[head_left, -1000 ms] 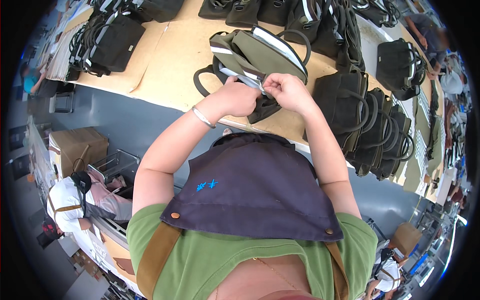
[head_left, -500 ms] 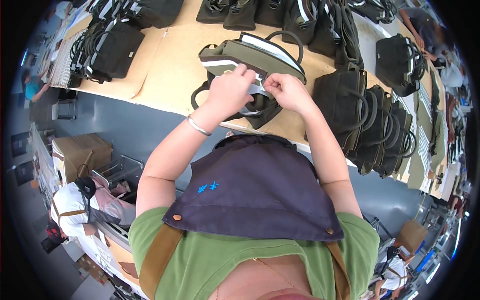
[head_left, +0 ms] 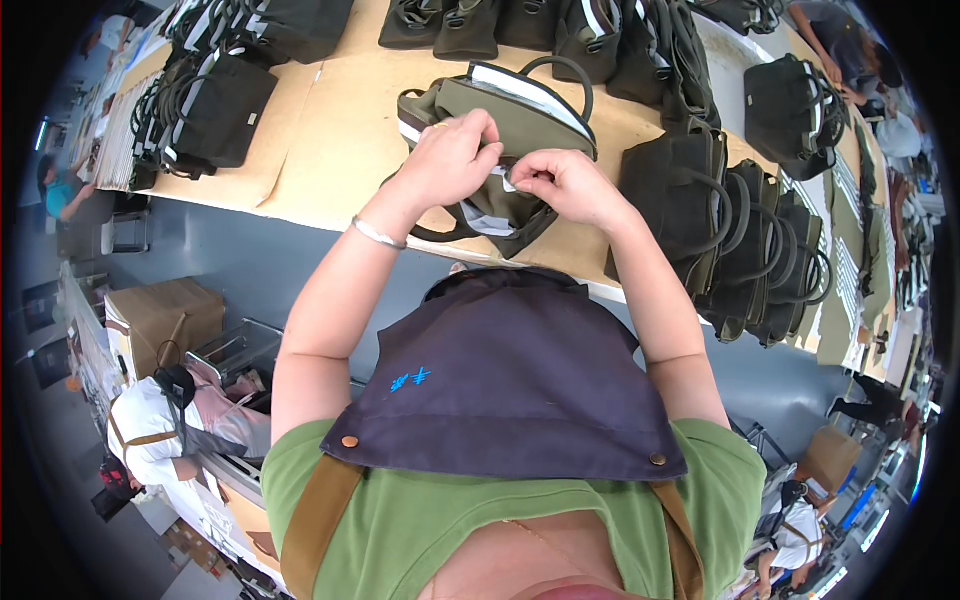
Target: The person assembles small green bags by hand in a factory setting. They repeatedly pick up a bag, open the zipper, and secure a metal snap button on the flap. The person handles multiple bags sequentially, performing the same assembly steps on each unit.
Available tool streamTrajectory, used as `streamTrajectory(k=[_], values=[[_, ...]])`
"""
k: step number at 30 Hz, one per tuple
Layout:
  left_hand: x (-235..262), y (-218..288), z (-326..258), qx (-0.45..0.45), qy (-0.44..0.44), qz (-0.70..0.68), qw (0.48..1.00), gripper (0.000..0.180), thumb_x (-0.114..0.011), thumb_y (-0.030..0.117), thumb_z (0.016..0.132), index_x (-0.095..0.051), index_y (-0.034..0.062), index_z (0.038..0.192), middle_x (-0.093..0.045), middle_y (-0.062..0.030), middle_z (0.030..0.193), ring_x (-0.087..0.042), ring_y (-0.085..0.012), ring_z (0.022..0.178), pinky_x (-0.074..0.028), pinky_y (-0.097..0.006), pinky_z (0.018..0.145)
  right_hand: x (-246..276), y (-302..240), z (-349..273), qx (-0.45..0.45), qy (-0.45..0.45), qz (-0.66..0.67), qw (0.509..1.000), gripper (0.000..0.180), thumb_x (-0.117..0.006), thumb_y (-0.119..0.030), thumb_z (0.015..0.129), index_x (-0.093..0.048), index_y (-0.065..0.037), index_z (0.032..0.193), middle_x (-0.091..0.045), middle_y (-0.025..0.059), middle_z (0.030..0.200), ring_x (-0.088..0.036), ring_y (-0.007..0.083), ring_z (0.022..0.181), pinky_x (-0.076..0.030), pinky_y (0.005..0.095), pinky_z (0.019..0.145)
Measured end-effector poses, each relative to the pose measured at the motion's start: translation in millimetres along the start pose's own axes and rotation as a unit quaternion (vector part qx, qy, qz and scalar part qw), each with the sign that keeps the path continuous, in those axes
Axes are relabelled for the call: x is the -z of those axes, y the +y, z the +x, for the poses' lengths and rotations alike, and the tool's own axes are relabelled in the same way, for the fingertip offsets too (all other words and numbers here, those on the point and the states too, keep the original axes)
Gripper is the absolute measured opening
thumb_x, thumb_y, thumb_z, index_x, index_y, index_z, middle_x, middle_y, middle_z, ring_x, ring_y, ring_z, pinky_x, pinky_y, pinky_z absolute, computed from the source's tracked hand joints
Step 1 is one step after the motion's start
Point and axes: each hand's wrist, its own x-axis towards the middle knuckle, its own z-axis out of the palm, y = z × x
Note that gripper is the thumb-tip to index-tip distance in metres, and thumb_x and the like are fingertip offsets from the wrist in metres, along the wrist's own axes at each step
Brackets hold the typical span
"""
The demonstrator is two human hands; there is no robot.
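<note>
An olive-green handbag [head_left: 510, 118] with dark looped handles lies on its side in front of me, its opening toward me and pale lining [head_left: 488, 215] showing inside. My left hand [head_left: 450, 165] is over the bag's opening, its thumb and fingers closed in a pinch; what is between them is too small to make out. Close by on the right, my right hand [head_left: 572, 188] pinches at the edge of the opening, beside a bit of white material. Both hands hide part of the bag's middle.
Several dark handbags [head_left: 672, 190] stand in a row to my right on the tan-covered table [head_left: 325, 150]. More bags [head_left: 228, 108] are at the left and along the back. Behind me on the left are a cardboard box [head_left: 165, 318] and a seated person [head_left: 150, 425].
My left hand has moved slightly up and closed its fingers, which were more spread before. More of the pale lining shows below the hands. The right hand stays pinched and has shifted slightly left.
</note>
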Motion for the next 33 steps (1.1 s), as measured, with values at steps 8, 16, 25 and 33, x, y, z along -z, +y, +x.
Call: streamTrajectory(k=[8,16,25,33], values=[[8,3,-2,0.022,-0.094,-0.003,0.995,0.019,-0.059,-0.001,0.075,-0.055,0.0109,0.089,-0.06,-0.0047,0.086,-0.059,-0.0238,0.087,-0.039,-0.039,0.082,2,-3,-4,0.101,0.049,-0.149,0.982,0.01,-0.064,-0.01,0.083,-0.069,-0.008,0.092,-0.069,0.0084,0.086,-0.066,0.0279,0.083,-0.051,0.0386,0.074],[-11,42,-64,-0.152,0.067,0.25,0.954,0.021,-0.063,0.009,0.07,-0.07,0.0144,0.09,-0.061,0.0011,0.1,-0.056,-0.0186,0.093,-0.034,-0.041,0.09,-16,-15,-4,0.066,0.085,-0.255,0.961,0.008,-0.057,-0.009,0.082,-0.064,-0.005,0.083,-0.067,0.0134,0.088,-0.065,0.0332,0.086,-0.052,0.0428,0.073],[-23,50,-83,-0.099,0.051,0.222,0.969,0.025,-0.07,0.024,0.073,-0.071,0.0136,0.096,-0.057,0.0005,0.11,-0.051,-0.019,0.102,-0.031,-0.043,0.093,-22,2,-1,0.098,0.06,-0.215,0.97,0.006,-0.063,-0.005,0.08,-0.062,-0.001,0.084,-0.066,0.0137,0.082,-0.065,0.0346,0.083,-0.051,0.0421,0.07],[15,46,-53,-0.116,0.086,0.272,0.951,0.012,-0.07,0.013,0.069,-0.074,0.0228,0.076,-0.057,0.0088,0.086,-0.051,-0.0158,0.088,-0.03,-0.039,0.083,17,-41,0,0.059,-0.048,-0.112,0.991,0.012,-0.065,-0.009,0.081,-0.071,-0.004,0.091,-0.071,0.0129,0.082,-0.069,0.0277,0.082,-0.053,0.0373,0.077]])
